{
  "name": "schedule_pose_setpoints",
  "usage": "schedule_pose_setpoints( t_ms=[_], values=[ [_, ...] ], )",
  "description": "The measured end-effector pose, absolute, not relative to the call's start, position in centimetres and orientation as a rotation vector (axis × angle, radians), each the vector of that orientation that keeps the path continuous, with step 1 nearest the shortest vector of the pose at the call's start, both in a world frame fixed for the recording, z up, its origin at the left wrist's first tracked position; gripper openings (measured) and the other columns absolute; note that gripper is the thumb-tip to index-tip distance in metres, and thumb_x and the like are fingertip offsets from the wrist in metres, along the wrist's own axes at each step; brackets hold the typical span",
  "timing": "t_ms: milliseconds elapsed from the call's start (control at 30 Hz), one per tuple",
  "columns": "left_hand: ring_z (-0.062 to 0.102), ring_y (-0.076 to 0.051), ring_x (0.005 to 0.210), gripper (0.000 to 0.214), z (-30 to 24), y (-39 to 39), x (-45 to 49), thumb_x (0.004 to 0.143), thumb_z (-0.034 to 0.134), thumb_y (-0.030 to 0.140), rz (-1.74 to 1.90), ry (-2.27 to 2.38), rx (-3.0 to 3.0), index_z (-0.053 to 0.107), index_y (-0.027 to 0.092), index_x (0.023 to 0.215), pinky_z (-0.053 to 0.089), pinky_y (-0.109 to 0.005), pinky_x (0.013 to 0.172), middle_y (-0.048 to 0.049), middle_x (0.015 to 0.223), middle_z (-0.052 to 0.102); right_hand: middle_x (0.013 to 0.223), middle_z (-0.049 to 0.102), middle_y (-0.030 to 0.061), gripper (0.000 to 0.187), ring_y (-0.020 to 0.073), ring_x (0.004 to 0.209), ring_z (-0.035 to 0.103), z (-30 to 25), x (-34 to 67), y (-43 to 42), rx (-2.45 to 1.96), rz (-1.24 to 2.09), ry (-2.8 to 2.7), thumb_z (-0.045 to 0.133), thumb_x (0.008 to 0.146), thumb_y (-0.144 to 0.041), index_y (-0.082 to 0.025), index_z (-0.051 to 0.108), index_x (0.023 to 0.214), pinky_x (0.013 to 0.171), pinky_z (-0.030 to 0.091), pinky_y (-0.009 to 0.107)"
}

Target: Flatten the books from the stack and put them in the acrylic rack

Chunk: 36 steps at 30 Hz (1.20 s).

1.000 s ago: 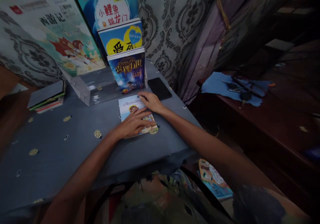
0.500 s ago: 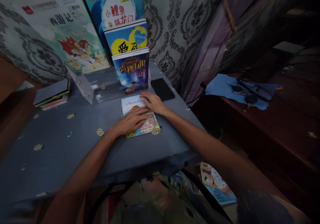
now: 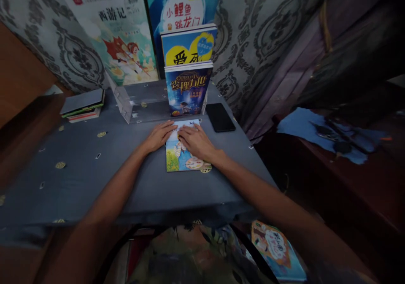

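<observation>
A thin picture book (image 3: pixel 180 157) with a colourful cover lies flat on the cloth-covered table (image 3: pixel 145 195). My left hand (image 3: pixel 159 136) rests at its upper left edge, fingers stretched out with the tips on the cover. Across the upper right of the cover lies my right hand (image 3: pixel 196 141), palm down and fingers extended, hiding much of the title. Just behind the book, a dark blue paperback (image 3: pixel 189 92) stands upright in a clear acrylic stand (image 3: pixel 125 104). Behind that are a blue and yellow book (image 3: pixel 186 50) and taller books.
A black phone (image 3: pixel 220 117) lies right of the stand. Several books are stacked (image 3: pixel 82 102) at the table's left rear. A blue cloth (image 3: pixel 316 132) with scissors sits on a dark red surface at right. More books (image 3: pixel 278 250) lie low at the lower right.
My left hand has moved from the middle of the cover to its upper left edge. My right hand has come down over the cover. The view has shifted left.
</observation>
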<state>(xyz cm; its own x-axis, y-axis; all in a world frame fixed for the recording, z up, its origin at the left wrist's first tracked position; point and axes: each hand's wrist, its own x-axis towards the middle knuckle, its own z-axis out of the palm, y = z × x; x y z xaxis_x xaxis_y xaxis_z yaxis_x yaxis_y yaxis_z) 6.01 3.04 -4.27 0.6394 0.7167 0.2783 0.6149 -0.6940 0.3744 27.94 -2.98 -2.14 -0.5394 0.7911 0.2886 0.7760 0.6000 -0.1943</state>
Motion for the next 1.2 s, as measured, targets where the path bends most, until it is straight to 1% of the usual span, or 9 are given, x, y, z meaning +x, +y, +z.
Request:
schedule_pose_setpoints(
  t_ms=[133,267,367,467,567,733,900,1067,1200],
  values=[
    [0.046,-0.022,0.143,0.043,-4.4,3.1,6.0,0.102,0.038,0.030,0.617,1.052,2.622,0.060,0.018,0.137,0.035,-0.047,0.120,-0.0112,0.150,0.054,0.135,0.064,0.0188,0.030,0.0287,0.135,0.052,-2.2,25.7,-5.1,-1.047,0.078,-2.579,0.047,0.100,-0.018,-0.013,0.064,0.124,0.114,0.037,0.052],
    [0.046,-0.021,0.143,0.042,-4.6,3.2,5.9,0.102,0.039,0.029,0.629,1.046,2.616,0.059,0.020,0.137,0.035,-0.047,0.120,-0.0094,0.150,0.054,0.139,0.059,0.0220,0.030,0.0309,0.139,0.048,-2.3,24.5,-7.5,-0.958,0.067,-2.648,0.048,0.102,-0.023,-0.012,0.064,0.124,0.116,0.036,0.054],
    [0.045,-0.021,0.143,0.042,-4.7,3.2,5.9,0.102,0.039,0.030,0.627,1.057,2.612,0.059,0.020,0.138,0.035,-0.046,0.121,-0.0101,0.150,0.054,0.146,0.054,0.0206,0.032,0.0289,0.144,0.042,-2.4,24.1,-9.0,-0.923,0.115,-2.693,0.046,0.103,-0.024,-0.012,0.062,0.128,0.118,0.035,0.053],
    [0.045,-0.022,0.144,0.043,-4.6,3.1,6.0,0.102,0.039,0.030,0.612,1.065,2.616,0.059,0.018,0.138,0.034,-0.045,0.121,-0.0112,0.151,0.053,0.148,0.054,0.0175,0.034,0.0268,0.146,0.040,-2.4,24.0,-9.6,-0.916,0.176,-2.682,0.044,0.103,-0.024,-0.013,0.061,0.131,0.120,0.035,0.050],
    [0.044,-0.021,0.144,0.043,-4.4,3.0,6.0,0.103,0.038,0.031,0.599,1.072,2.619,0.059,0.018,0.138,0.034,-0.045,0.121,-0.0116,0.151,0.053,0.149,0.054,0.0140,0.035,0.0256,0.146,0.041,-2.5,24.2,-9.7,-0.922,0.204,-2.657,0.044,0.103,-0.026,-0.018,0.061,0.132,0.121,0.035,0.050],
    [0.044,-0.021,0.145,0.043,-4.3,2.8,6.1,0.103,0.038,0.031,0.587,1.078,2.608,0.058,0.019,0.139,0.033,-0.046,0.121,-0.0103,0.152,0.052,0.150,0.053,0.0136,0.039,0.0268,0.146,0.041,-2.7,25.5,-9.8,-0.958,0.217,-2.626,0.047,0.102,-0.027,-0.021,0.056,0.139,0.120,0.035,0.054],
    [0.043,-0.021,0.145,0.043,-4.2,2.6,6.1,0.103,0.038,0.030,0.592,1.076,2.606,0.057,0.017,0.139,0.031,-0.044,0.122,-0.0121,0.152,0.051,0.149,0.053,0.0164,0.040,0.0284,0.144,0.043,-2.9,27.2,-9.9,-1.038,0.240,-2.552,0.047,0.101,-0.027,-0.017,0.057,0.139,0.121,0.033,0.055],
    [0.042,-0.020,0.146,0.043,-4.4,2.6,6.2,0.102,0.038,0.027,0.573,1.101,2.631,0.056,0.017,0.140,0.031,-0.043,0.122,-0.0119,0.153,0.051,0.149,0.054,0.0150,0.041,0.0272,0.143,0.045,-2.9,28.5,-9.6,-1.148,0.308,-2.445,0.041,0.103,-0.031,-0.018,0.056,0.139,0.119,0.034,0.054],
    [0.041,-0.023,0.146,0.043,-4.5,2.4,6.3,0.102,0.038,0.026,0.563,1.158,2.635,0.056,0.018,0.140,0.031,-0.045,0.122,-0.0124,0.154,0.049,0.151,0.052,0.0161,0.043,0.0292,0.143,0.044,-3.7,29.8,-8.1,-1.255,0.301,-2.342,0.038,0.103,-0.035,-0.018,0.056,0.139,0.117,0.036,0.055]
  ],
)
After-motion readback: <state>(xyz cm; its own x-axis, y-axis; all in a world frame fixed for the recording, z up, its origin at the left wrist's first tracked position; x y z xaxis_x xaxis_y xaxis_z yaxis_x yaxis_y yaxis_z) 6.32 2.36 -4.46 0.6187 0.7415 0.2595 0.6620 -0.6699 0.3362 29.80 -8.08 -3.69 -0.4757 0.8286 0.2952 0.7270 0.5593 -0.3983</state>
